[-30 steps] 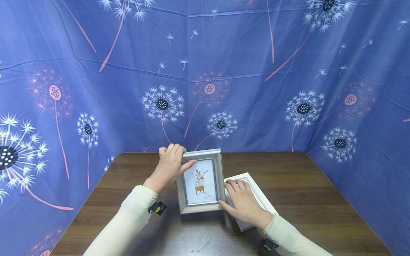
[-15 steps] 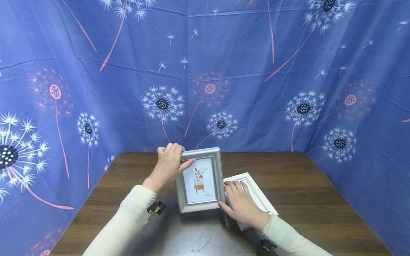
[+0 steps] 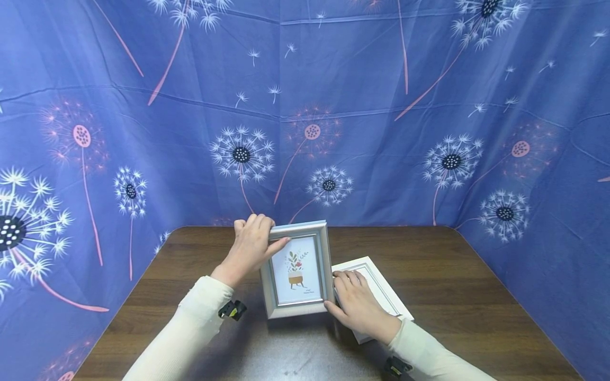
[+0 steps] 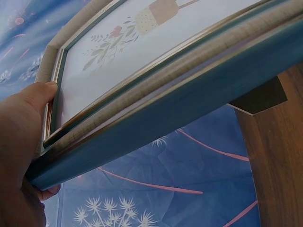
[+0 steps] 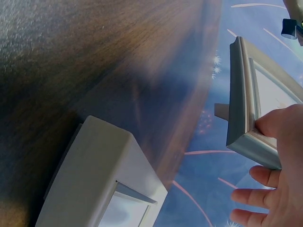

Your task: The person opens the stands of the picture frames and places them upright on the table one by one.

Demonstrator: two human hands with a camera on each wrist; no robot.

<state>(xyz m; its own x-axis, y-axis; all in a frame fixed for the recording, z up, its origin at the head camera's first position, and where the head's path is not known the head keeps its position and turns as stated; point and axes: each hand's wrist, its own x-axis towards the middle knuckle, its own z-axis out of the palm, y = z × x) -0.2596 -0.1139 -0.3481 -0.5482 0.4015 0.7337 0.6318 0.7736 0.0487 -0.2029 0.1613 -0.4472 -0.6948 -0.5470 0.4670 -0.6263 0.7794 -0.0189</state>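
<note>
A silvery-beige picture frame (image 3: 297, 304) with a potted-plant print is held up, facing the head camera and slightly tilted. My left hand (image 3: 248, 246) grips its upper left corner, thumb over the front border and fingers behind. At the lower right side, my right hand (image 3: 359, 304) pinches the border with the thumb in front, while the other fingers reach past the edge. In the left wrist view, a dark support leg (image 4: 262, 97) sticks out behind the frame. Partly under my right hand in the head view, a white picture frame (image 3: 393, 296) lies on the table.
The brown wooden table (image 3: 476, 328) has rounded far corners. A blue cloth (image 3: 376, 132) printed with dandelions hangs behind it and along both sides. Each wrist wears a small black device, such as the wrist camera (image 3: 232, 310) on the left.
The held picture frame and both hands have shifted very slightly to the left. Both hands keep the same hold, and the white frame stays in place.
</note>
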